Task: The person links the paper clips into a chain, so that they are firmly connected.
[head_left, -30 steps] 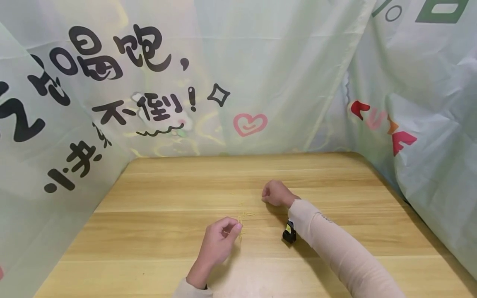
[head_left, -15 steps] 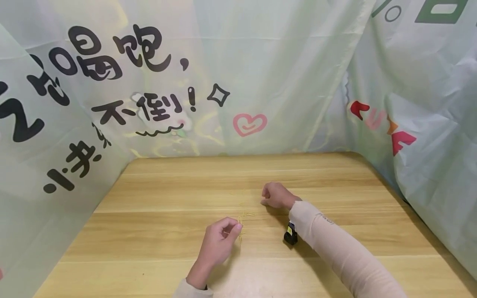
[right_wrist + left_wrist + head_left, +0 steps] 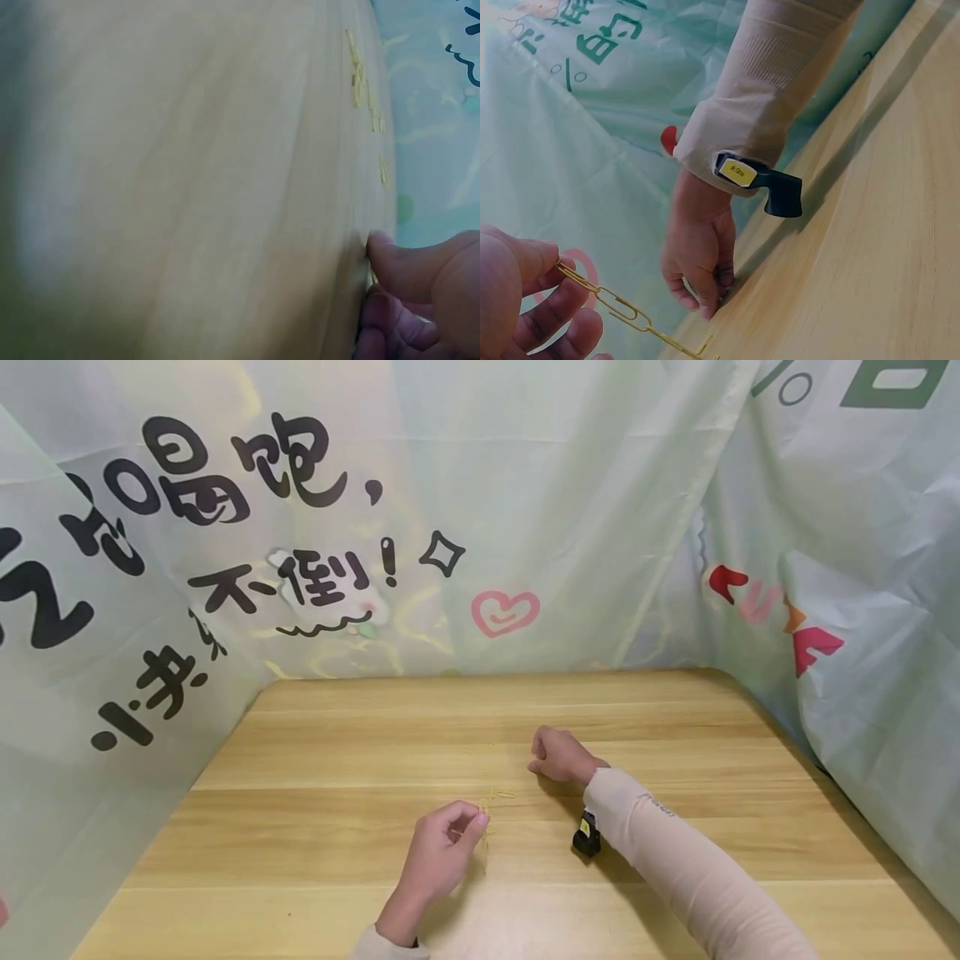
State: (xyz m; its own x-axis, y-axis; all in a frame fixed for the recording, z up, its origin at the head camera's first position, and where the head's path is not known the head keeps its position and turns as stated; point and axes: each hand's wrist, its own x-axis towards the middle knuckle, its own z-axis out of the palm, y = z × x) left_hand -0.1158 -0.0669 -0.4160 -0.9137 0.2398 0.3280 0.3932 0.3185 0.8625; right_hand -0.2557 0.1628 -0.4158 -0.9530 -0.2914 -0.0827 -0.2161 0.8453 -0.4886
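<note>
My left hand pinches the end of a chain of linked yellow paper clips between thumb and finger. In the left wrist view the chain slants down and away from the fingertips. Farther back and to the right, my right hand is low at the tabletop, palm side down with curled fingers. Its thumb and fingers come close together in the right wrist view, with a thin pale sliver between them; I cannot tell whether it is a clip. Loose yellow paper clips lie between the hands, beyond the left fingertips.
The wooden table reaches back to a pale printed curtain, which also hangs along both sides. A small black camera with a yellow label juts from the right sleeve, just above the tabletop.
My right hand has shifted very slightly toward me and to the right, staying low at the table. My left hand keeps its pinch on the paper clip chain, nearly still.
</note>
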